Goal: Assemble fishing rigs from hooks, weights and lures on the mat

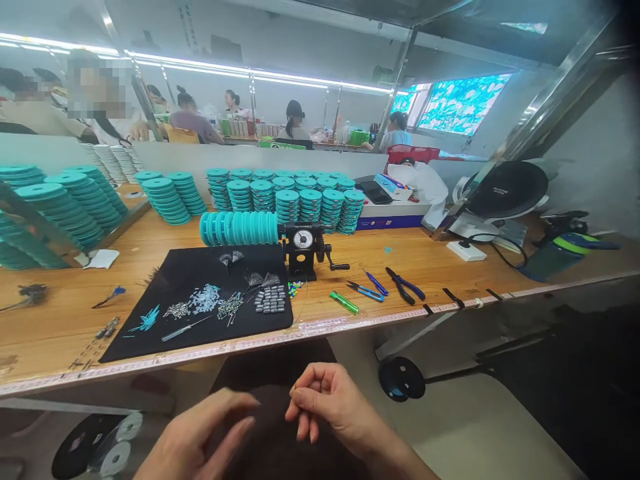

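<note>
In front of the table edge, low in the view, are both my hands. My left hand (203,433) is slightly smeared, with thumb and fingers apart and nothing visible between them. Thumb and forefinger of my right hand (335,403) are pressed together; anything pinched there is too fine to make out. Beyond them lies a black mat (175,267) bearing small clear pieces (204,299), grey cylinders (271,300), small metal parts (179,309), turquoise sticks (147,319) and a thin pointed tool (184,331). A hand-cranked winder (302,250) carries a row of turquoise spools (240,228).
To the right of the mat lie a green tube (344,302), blue snips (366,291), a blue pen-like tool (377,283) and pliers (405,285). Stacked turquoise spools (287,205) line the back. A fan (505,190) and a bottle (555,257) stand right. Other people sit beyond the partition.
</note>
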Motion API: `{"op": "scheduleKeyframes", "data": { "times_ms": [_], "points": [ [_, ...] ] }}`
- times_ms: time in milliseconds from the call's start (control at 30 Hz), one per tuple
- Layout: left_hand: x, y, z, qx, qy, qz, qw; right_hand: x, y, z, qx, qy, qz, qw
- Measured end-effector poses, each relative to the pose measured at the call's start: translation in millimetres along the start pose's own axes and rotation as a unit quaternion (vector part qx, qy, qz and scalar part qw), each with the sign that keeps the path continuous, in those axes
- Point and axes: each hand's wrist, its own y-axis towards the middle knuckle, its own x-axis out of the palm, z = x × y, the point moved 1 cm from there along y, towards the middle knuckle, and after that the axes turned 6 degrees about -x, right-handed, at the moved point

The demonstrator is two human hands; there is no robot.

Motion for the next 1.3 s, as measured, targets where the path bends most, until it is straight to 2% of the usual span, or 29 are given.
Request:
{"op": "scheduleKeyframes", "data": {
  "times_ms": [67, 133, 200, 267, 500, 600, 767, 900, 1100, 1300],
  "points": [
    [9.4, 14.4, 22.8, -0.041, -0.119, 0.021, 0.992, 5.3, -0.6, 1.9, 0.007, 0.007, -0.017, 1.0],
    [23.8, 27.3, 35.3, -0.083, -0.251, 0.013, 0.964, 9.7, -1.5, 2.6, 0.006, 0.012, -0.028, 1.0],
    [37.4, 35.8, 37.2, -0.108, -0.356, -0.014, 0.928, 12.3, -2.0, 3.0, 0.003, 0.013, -0.03, 0.999],
    [46.7, 39.8, 32.9, -0.117, -0.407, -0.032, 0.905, 13.1, -1.6, 4.2, 0.003, 0.009, -0.027, 1.0],
    [58.8, 38.1, 14.7, -0.192, -0.477, -0.01, 0.858, 10.0, 3.8, 17.5, 0.015, 0.015, -0.01, 1.0],
    [59.1, 38.1, 10.1, -0.191, -0.473, -0.02, 0.86, 7.8, 3.1, 18.9, 0.042, 0.057, -0.024, 0.997],
    [59.1, 38.5, 9.7, -0.154, -0.474, -0.068, 0.864, 5.3, 1.5, 17.6, 0.097, 0.123, -0.062, 0.986],
    [60.1, 39.0, 10.8, -0.161, -0.496, -0.042, 0.852, 4.0, 2.0, 20.2, 0.103, 0.145, -0.049, 0.983],
    [61.1, 39.2, 4.5, -0.205, -0.555, 0.002, 0.806, 4.6, 0.3, 19.6, 0.116, 0.2, -0.046, 0.972],
    [61.4, 37.9, 6.0, -0.21, -0.547, 0.0, 0.81, 3.9, 0.0, 21.5, 0.116, 0.165, -0.029, 0.979]
  ]
}}
